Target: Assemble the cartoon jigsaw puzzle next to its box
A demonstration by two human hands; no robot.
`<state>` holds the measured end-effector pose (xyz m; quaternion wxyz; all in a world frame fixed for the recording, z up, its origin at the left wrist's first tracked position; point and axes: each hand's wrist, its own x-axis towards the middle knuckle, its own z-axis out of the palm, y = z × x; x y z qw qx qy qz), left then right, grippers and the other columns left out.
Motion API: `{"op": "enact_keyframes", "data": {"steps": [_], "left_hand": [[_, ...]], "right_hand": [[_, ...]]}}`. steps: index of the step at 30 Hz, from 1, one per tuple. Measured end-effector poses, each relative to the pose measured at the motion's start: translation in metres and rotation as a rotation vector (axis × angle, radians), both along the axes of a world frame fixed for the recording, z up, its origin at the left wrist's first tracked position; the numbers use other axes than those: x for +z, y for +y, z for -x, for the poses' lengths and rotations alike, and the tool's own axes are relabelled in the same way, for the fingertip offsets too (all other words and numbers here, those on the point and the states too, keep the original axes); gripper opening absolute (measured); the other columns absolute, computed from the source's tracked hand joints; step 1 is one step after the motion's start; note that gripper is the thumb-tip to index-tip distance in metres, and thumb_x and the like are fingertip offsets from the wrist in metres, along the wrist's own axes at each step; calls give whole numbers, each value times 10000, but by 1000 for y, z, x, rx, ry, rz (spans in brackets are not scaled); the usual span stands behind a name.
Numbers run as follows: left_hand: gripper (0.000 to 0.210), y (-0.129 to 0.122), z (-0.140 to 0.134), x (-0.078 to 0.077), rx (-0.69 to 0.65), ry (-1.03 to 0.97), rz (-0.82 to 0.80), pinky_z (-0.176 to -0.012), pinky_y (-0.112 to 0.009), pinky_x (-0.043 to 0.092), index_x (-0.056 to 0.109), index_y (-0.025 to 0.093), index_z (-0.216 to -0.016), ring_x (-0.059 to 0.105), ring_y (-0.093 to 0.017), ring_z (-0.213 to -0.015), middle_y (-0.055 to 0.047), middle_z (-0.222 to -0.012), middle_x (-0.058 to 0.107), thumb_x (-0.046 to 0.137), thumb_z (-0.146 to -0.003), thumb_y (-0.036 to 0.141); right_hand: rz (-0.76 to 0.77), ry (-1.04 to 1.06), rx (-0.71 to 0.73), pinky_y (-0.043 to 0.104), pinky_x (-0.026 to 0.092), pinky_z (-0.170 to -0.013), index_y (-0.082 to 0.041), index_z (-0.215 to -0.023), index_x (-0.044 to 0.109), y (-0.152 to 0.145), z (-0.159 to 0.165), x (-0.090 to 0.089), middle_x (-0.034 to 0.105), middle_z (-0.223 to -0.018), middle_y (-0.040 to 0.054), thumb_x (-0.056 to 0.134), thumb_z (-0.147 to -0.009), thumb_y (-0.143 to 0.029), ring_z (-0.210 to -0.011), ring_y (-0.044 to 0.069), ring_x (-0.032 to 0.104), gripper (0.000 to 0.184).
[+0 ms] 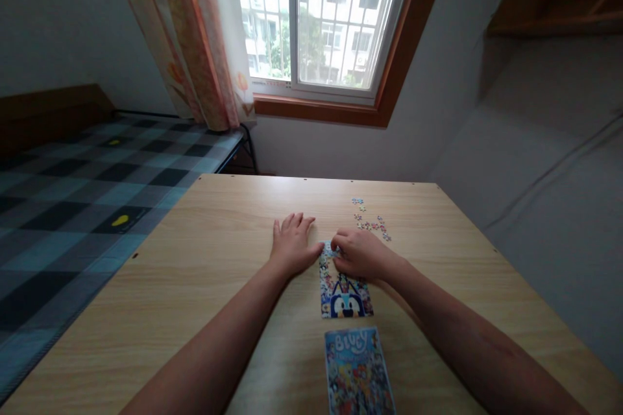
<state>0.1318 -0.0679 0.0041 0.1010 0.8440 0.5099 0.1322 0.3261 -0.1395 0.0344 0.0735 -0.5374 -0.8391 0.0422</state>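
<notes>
A partly assembled jigsaw puzzle (346, 301) lies on the wooden table, with a blue cartoon dog's face along its near edge. Bare table shows through a gap in its upper part. My left hand (293, 246) rests flat with fingers spread, its thumb at the puzzle's upper left corner. Over the puzzle's upper right part, my right hand (363, 254) is closed in a pinch. Whatever its fingertips hold is too small and hidden to make out. Loose puzzle pieces (374, 225) are scattered just beyond the right hand.
A puzzle box (359, 369) with "Bluey" lettering lies at the near side of the wooden table (219, 240). To the left stands a bed with a checked cover (121, 172). A barred window (335, 19) and a curtain (199, 39) are beyond the table.
</notes>
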Motion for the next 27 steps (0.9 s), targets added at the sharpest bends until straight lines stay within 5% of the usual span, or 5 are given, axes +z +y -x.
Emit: {"op": "enact_keyframes", "data": {"steps": [4,23,27], "left_hand": [[632,1,1,0,-11,-1,12,-1217,-643,168,531,269,-1441,342,-351,-1477,-114,-1567,457,618,-869,524],[669,1,0,-2,-2,17,-25,-1204,-638,211,568,267,-1418,331,-371,-1482,-124,-1571,447,649,-833,582],[661,3,0,-3,-7,23,-24,-1207,-638,208,552,268,-1432,322,-360,-1492,-124,-1581,437,622,-858,588]], "right_hand": [[-59,74,65,288,403,-721,-219,-1089,726,-1,-11,-2,716,-992,57,655,-894,-309,-849,193,637,227],[-202,176,209,277,373,-682,-285,-920,782,1,-19,-31,653,-781,4,604,-991,-294,-719,140,558,192],[-400,255,182,301,424,-707,-266,-1121,746,2,-24,-27,675,-849,28,614,-982,-336,-774,175,579,204]]}}
